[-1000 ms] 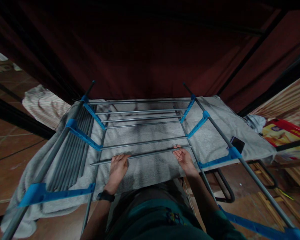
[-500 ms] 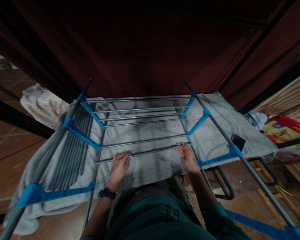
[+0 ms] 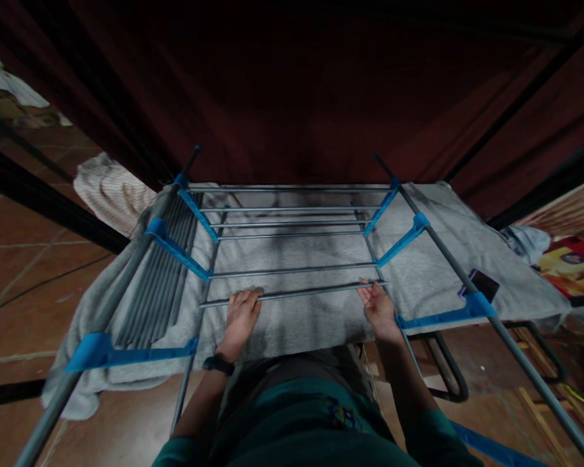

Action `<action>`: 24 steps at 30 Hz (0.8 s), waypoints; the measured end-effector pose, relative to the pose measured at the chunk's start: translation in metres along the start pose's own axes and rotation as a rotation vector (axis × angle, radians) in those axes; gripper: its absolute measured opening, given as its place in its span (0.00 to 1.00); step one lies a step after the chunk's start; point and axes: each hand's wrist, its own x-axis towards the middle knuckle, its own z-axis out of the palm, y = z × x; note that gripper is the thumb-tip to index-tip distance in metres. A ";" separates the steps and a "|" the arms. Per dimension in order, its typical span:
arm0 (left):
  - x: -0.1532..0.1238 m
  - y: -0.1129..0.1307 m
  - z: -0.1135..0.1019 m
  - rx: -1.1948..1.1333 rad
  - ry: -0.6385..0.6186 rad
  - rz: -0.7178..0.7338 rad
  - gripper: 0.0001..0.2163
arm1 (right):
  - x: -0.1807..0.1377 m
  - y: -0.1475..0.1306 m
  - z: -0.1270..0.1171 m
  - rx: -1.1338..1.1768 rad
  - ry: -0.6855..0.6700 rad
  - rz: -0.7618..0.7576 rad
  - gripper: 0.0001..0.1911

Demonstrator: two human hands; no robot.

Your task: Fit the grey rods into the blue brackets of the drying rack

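Steel rod [image 3: 292,294] gripped at both ends.
Left hand [image 3: 241,316] and right hand [image 3: 380,309] each curl fingers on it, just nearer than the rack's fitted rods [image 3: 292,271], above grey towel [image 3: 296,321].

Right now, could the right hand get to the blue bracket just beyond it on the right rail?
Probably yes. The right hand rests at the loose rod's right end, and the blue bracket sits just beyond, with only open rack and grey towel between them.

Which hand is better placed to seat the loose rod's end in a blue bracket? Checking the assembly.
Probably the right hand: the rod end beside it nearly meets the blue bracket; the left hand sits farther in.
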 end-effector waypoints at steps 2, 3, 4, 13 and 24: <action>-0.001 0.002 -0.001 0.007 -0.012 -0.001 0.13 | 0.003 -0.001 -0.003 -0.001 -0.001 0.001 0.01; -0.001 0.003 -0.001 0.011 -0.017 -0.002 0.13 | 0.004 -0.001 -0.004 -0.003 -0.001 0.003 0.01; -0.001 0.004 -0.002 0.014 -0.020 -0.002 0.13 | 0.005 -0.001 -0.005 -0.007 -0.002 0.007 0.01; -0.007 0.023 -0.010 0.083 -0.075 0.067 0.15 | 0.012 -0.001 -0.026 -0.056 0.022 -0.053 0.04; -0.012 0.020 -0.010 0.166 -0.069 0.079 0.14 | 0.011 -0.005 -0.031 -0.131 0.001 -0.028 0.08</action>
